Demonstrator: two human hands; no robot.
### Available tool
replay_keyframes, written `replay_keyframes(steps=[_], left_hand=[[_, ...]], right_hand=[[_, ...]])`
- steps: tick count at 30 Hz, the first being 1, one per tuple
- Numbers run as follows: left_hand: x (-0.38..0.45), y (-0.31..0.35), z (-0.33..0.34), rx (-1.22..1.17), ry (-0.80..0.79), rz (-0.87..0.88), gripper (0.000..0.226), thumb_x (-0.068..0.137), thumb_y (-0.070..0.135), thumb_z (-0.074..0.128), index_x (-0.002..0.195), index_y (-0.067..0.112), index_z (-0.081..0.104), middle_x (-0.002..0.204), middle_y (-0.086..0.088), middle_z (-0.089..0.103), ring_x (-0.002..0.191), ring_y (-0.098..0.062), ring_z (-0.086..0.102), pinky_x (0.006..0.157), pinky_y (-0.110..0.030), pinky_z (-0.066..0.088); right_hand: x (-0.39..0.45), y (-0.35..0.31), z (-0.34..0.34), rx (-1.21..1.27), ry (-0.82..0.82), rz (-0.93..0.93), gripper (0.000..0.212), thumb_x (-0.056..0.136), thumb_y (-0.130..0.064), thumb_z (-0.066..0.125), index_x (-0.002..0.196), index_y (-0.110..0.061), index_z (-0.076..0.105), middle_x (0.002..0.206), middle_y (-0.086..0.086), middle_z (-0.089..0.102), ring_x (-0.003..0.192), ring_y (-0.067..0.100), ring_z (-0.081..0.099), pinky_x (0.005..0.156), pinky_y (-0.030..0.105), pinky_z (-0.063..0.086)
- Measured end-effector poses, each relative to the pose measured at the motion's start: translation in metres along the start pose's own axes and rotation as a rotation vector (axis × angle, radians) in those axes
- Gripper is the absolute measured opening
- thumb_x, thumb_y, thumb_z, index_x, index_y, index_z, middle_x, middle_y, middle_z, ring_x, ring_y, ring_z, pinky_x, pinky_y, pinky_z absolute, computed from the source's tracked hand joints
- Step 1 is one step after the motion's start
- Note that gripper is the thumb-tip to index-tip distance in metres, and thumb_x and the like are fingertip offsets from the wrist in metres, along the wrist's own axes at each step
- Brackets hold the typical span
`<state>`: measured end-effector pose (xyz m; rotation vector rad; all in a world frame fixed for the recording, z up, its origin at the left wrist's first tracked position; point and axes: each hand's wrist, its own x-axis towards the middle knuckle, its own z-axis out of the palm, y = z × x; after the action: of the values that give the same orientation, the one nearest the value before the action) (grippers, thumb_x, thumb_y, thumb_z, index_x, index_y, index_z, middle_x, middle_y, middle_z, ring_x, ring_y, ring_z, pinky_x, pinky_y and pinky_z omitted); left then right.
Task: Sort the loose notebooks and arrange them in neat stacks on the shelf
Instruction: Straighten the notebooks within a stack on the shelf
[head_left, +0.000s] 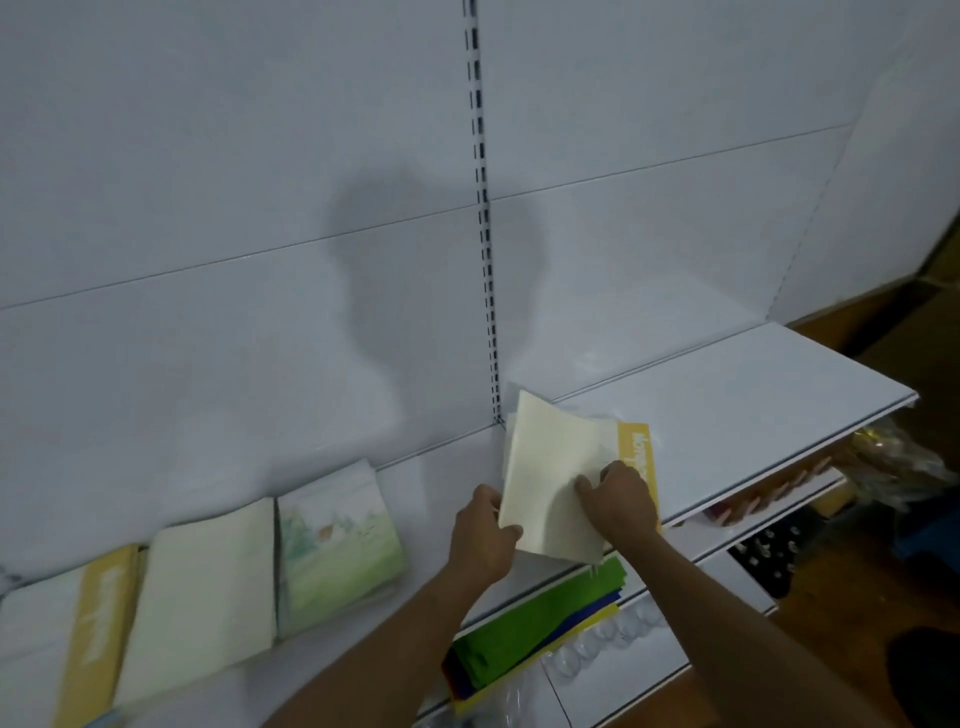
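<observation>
Mid-sort: your left hand (480, 540) and right hand (618, 501) both pinch the cream notebook (553, 480) above the yellow-banded one (640, 457) on the shelf (753, 405); next, judge its stack and square it.

Dim, cool, even light. A soft head-shaped shadow (384, 249) falls on the white back panel (208, 156), left of the slotted upright (480, 208), so the light probably sits behind the person. Whole frame soft. Panel seams bow from wide-angle distortion. Floor right of the upright is dark.
</observation>
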<state>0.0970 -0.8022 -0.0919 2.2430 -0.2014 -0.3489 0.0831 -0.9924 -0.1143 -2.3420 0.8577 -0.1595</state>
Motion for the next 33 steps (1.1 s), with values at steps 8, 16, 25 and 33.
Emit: replay_keyframes(steps=[8, 16, 25, 33], left_hand=[[-0.029, -0.035, -0.100, -0.205, 0.135, -0.001, 0.024, 0.083, 0.009, 0.065, 0.094, 0.016, 0.044, 0.097, -0.004, 0.058, 0.082, -0.020, 0.058, 0.075, -0.039, 0.053], [-0.110, -0.149, -0.254, -0.276, 0.459, -0.140, 0.027, 0.079, 0.008, 0.073, 0.094, 0.008, 0.052, 0.092, -0.010, 0.065, 0.076, -0.017, 0.059, 0.072, -0.035, 0.054], [-0.220, -0.285, -0.371, -0.286, 0.789, -0.336, 0.023, 0.080, 0.005, 0.071, 0.093, 0.014, 0.055, 0.087, 0.002, 0.061, 0.076, -0.012, 0.057, 0.055, -0.006, 0.044], [-0.266, -0.364, -0.432, -0.193, 0.873, -0.427, 0.030, 0.082, 0.012, 0.070, 0.110, 0.006, 0.061, 0.105, -0.007, 0.066, 0.092, -0.020, 0.062, 0.080, -0.030, 0.052]], right_hand=[[-0.034, -0.109, 0.020, 0.228, 0.034, -0.139, 0.032, 0.088, -0.038, 0.046, 0.098, -0.008, 0.054, 0.094, 0.011, 0.062, 0.086, 0.030, 0.057, 0.075, 0.037, 0.047], [-0.152, -0.260, 0.122, 0.282, -0.196, -0.482, 0.032, 0.091, -0.021, 0.053, 0.118, -0.006, 0.049, 0.104, 0.014, 0.064, 0.092, 0.032, 0.061, 0.076, 0.036, 0.049], [-0.309, -0.383, 0.229, 0.347, -0.518, -0.709, 0.033, 0.087, -0.009, 0.054, 0.120, -0.007, 0.051, 0.103, 0.010, 0.066, 0.094, 0.027, 0.064, 0.079, 0.034, 0.051], [-0.384, -0.448, 0.313, 0.253, -0.689, -0.730, 0.042, 0.085, -0.013, 0.058, 0.126, -0.010, 0.050, 0.116, 0.010, 0.064, 0.102, 0.027, 0.061, 0.079, 0.026, 0.046]])
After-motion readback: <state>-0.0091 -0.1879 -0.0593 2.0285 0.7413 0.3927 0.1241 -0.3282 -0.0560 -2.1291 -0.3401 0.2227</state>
